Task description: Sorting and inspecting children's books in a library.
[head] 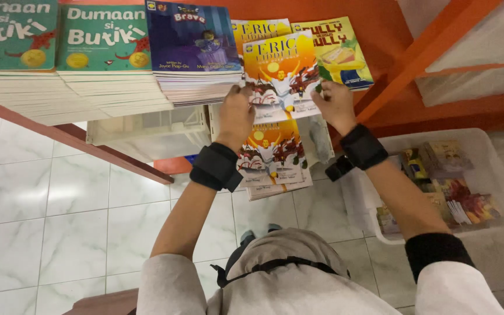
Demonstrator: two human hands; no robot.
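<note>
Both hands grip a thin orange and yellow picture book [280, 76] by its lower corners, over the front edge of an orange shelf [380, 35]. My left hand [235, 114] pinches the lower left corner and my right hand [335, 105] the lower right. Both wrists wear black bands. The book lies partly on another copy with the same cover [258, 28] on the shelf. More copies of the same book [272, 154] sit in a stack below my hands, on a clear bin.
On the shelf sit stacks of green books [103, 41], a purple book stack [193, 46] and a yellow book [339, 49]. A clear plastic bin [491, 169] with small books stands on the tiled floor at right. Another clear bin [147, 131] sits under the shelf.
</note>
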